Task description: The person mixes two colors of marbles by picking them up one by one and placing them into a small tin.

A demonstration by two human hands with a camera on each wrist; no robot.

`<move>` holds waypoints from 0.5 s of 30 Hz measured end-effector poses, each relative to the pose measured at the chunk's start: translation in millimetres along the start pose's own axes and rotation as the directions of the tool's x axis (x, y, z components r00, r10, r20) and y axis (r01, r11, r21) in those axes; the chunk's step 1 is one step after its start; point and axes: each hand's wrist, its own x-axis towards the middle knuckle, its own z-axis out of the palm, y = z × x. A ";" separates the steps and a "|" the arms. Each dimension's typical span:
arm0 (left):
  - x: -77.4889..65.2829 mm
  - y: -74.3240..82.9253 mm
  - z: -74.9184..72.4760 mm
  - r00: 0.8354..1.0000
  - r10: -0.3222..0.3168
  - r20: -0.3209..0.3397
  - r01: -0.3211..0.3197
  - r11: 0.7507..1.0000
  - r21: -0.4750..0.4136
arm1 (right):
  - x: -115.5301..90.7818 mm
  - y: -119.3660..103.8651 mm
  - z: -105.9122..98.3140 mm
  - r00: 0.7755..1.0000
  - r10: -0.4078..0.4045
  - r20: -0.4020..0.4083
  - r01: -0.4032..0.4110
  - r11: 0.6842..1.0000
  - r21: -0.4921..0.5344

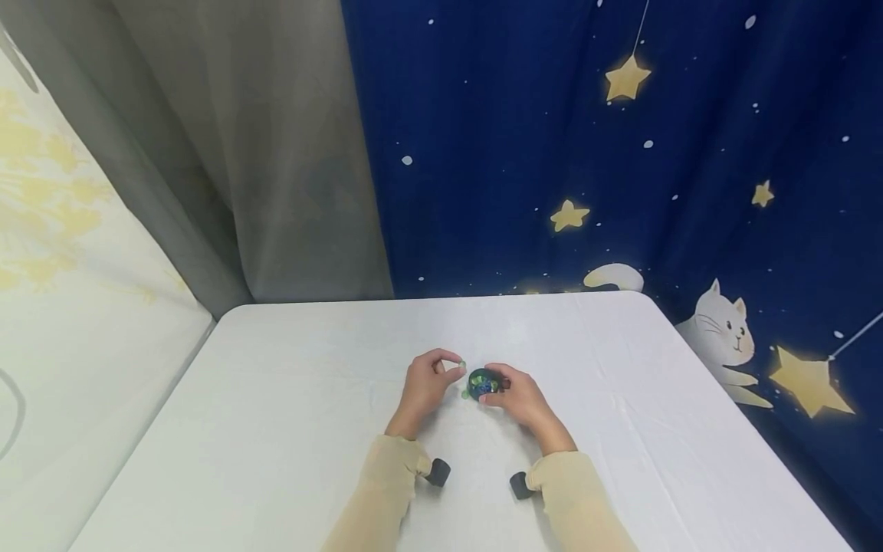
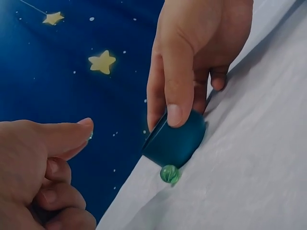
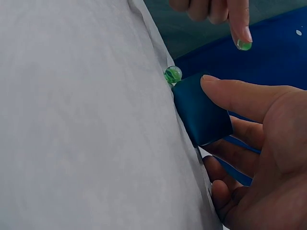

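Note:
Between left thumb and index finger, my left hand (image 1: pixel 424 385) pinches a small green glass marble (image 3: pixel 244 44), held above the table to the left of a cup. The cup (image 2: pixel 180 141) is small, round and dark teal. My right hand (image 1: pixel 522 396) grips it from the right, thumb on the near side and fingers on the far side. Several green and blue marbles (image 1: pixel 485 384) show inside it in the head view. On the tabletop, right beside the cup's base, sits another clear marble with green swirls (image 2: pixel 170 174).
A white cloth covers the table (image 1: pixel 290 399). Behind it hang a grey curtain (image 1: pixel 297 153) and a dark blue one (image 1: pixel 497 153) with stars and a cat. Black wrist devices (image 1: pixel 438 472) are strapped at both beige sleeves.

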 end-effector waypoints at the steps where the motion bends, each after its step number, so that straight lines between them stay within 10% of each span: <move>1: -0.3 0.6 0.8 1.000 0.007 -0.004 -0.007 1.000 -0.014 | -0.1 0.0 0.0 1.000 0.001 0.000 -0.001 1.000 0.002; 15: -0.9 4.4 11.2 0.999 0.042 -0.015 -0.043 0.998 -0.056 | 2.0 2.7 -0.6 1.000 -0.024 -0.002 0.024 1.000 -0.017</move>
